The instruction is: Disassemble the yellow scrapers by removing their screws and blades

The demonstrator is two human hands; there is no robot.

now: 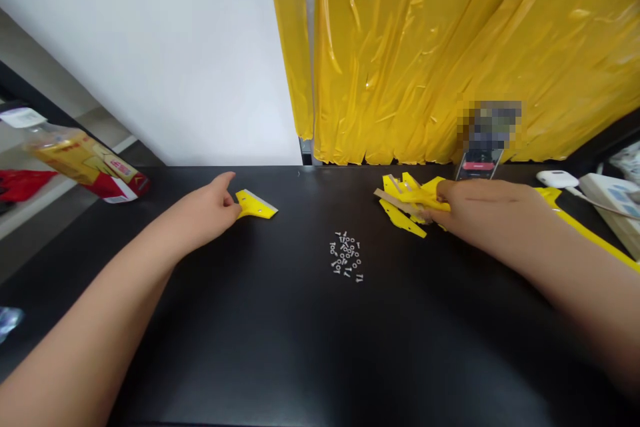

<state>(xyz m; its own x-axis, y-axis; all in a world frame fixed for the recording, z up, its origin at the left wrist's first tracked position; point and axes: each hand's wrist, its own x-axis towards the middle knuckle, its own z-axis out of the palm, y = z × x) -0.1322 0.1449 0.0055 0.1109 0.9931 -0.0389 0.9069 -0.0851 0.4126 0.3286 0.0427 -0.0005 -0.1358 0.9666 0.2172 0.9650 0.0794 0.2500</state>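
At the left, my left hand is closed around the narrow end of a yellow scraper, with one finger sticking out. The scraper has a flat, flared head with holes and a pale strip along its edge, and its handle is mostly hidden by the hand. My right hand reaches into a pile of yellow scraper parts and pinches one of them. Its fingertips are partly hidden. Between the hands lies a loose cluster of small silver screws and nuts on the black table.
A tilted drink bottle stands at the left. Behind the right hand, a phone leans against yellow plastic sheeting. A white earbud case and a white power strip with a cable lie at the far right.
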